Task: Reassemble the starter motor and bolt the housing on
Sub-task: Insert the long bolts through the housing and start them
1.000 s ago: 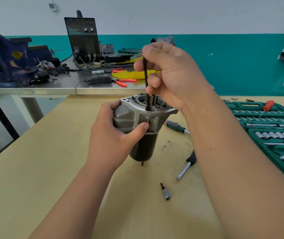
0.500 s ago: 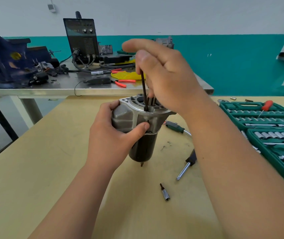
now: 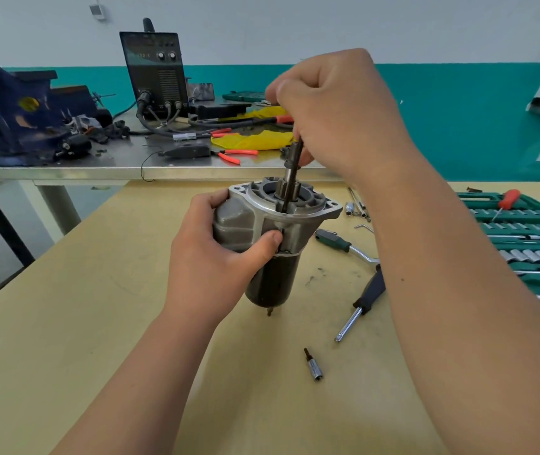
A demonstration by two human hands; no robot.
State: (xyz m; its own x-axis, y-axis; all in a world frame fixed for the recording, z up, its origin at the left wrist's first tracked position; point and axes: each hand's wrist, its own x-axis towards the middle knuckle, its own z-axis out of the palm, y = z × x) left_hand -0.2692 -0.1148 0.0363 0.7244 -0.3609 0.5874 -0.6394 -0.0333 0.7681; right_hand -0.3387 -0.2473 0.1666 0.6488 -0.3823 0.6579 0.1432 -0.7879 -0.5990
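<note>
Left hand grips the motor, upright on the table. Right hand pinches a thin rod entering the housing rim — best kept straight, turned gently, motor braced firmly.

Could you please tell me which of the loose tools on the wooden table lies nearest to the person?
The small silver bit socket, lying alone near the front; the black-handled tool and the green-handled tool lie farther back.
</note>
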